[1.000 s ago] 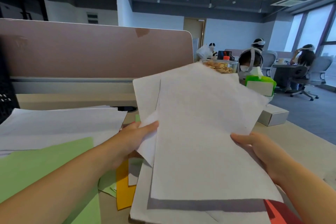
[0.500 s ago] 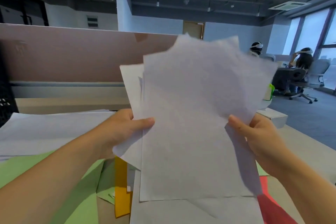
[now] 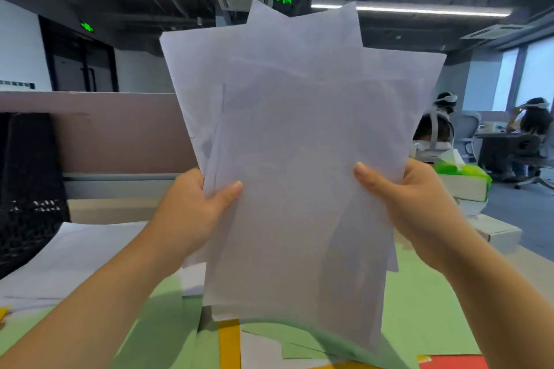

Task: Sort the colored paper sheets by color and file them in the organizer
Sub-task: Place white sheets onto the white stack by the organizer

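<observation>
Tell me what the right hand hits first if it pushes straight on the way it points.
The right hand points up-left into the white sheets it already grips; beyond them the way is hidden, so depth is unclear.

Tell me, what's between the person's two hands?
In the head view, a fanned stack of white paper sheets spans between the left hand and right hand, both gripping it.
</observation>
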